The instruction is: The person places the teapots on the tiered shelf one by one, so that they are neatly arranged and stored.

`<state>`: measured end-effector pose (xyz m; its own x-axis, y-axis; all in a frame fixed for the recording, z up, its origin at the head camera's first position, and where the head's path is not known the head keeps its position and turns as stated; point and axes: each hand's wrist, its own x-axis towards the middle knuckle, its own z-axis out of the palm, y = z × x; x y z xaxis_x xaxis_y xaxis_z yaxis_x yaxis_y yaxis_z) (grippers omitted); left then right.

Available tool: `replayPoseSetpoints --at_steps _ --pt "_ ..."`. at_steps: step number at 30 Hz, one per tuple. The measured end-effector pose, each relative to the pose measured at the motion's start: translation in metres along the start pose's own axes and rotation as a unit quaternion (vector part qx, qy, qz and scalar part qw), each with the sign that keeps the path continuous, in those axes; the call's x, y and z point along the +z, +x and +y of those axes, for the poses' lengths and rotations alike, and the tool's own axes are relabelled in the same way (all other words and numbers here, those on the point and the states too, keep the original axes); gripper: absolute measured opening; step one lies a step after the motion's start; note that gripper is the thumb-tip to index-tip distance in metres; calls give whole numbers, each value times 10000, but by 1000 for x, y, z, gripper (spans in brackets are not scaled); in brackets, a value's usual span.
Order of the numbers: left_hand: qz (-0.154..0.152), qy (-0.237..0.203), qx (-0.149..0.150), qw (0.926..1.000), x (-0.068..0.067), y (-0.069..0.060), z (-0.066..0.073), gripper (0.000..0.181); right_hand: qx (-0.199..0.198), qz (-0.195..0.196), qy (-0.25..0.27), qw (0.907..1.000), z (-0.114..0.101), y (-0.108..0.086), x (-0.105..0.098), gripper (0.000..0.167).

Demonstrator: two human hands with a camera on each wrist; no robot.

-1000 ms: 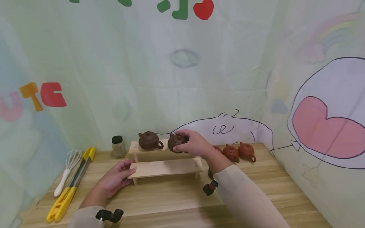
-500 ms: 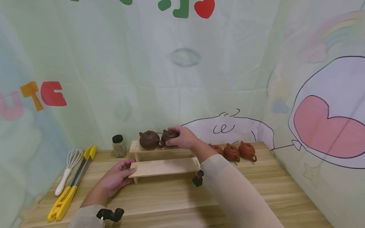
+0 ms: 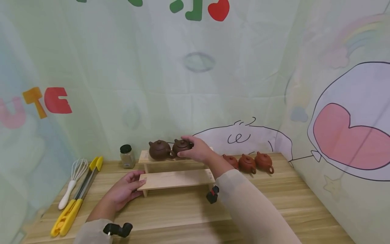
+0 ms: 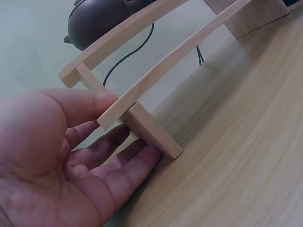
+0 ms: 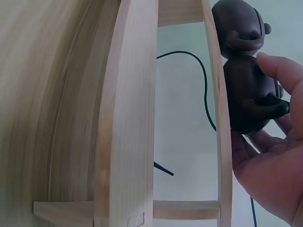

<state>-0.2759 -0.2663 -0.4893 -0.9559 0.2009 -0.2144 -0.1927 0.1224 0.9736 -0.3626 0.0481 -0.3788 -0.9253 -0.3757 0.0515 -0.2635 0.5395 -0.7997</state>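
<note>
A two-step wooden stand (image 3: 176, 179) sits on the table, and my left hand (image 3: 126, 189) grips the left end of its lower step. In the left wrist view the thumb (image 4: 87, 105) lies on that step and the other fingers reach round the leg below. On the upper step, my right hand (image 3: 198, 149) holds a dark brown teapot (image 3: 180, 145) between thumb and fingers. Just left of it stands a second dark brown teapot (image 3: 159, 149), its handle towards the held one. The right wrist view shows the held teapot (image 5: 246, 101) close against the other teapot (image 5: 236, 23).
Several reddish-brown teapots (image 3: 247, 163) stand in a row on the right of the table, partly behind my right arm. A black-lidded jar (image 3: 127, 157) is left of the stand. Further left lie a whisk (image 3: 71, 184) and yellow-handled tongs (image 3: 76, 200). A printed curtain hangs behind.
My right hand has slid the dark teapot left along the upper step, up to the other teapot. Over the last half second it has barely moved. The left hand stays put.
</note>
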Motion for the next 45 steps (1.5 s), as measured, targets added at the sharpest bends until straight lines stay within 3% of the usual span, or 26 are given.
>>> replayPoseSetpoints --at_steps 10,18,28,35,45 --pt "-54 -2 1 10000 0 2 -1 69 193 386 538 9976 7 -33 -15 66" --pt "-78 -31 49 10000 -2 1 -4 69 305 686 1077 9913 17 -69 -10 63" --pt "-19 -110 43 9999 -1 0 -2 70 405 1103 1010 9879 43 -116 -10 46" --pt "27 -157 -24 9999 0 -3 -3 70 300 1255 806 9884 70 -132 -29 46" --pt "54 -183 13 9998 1 -3 -3 67 581 1399 785 9853 107 -146 -65 50"
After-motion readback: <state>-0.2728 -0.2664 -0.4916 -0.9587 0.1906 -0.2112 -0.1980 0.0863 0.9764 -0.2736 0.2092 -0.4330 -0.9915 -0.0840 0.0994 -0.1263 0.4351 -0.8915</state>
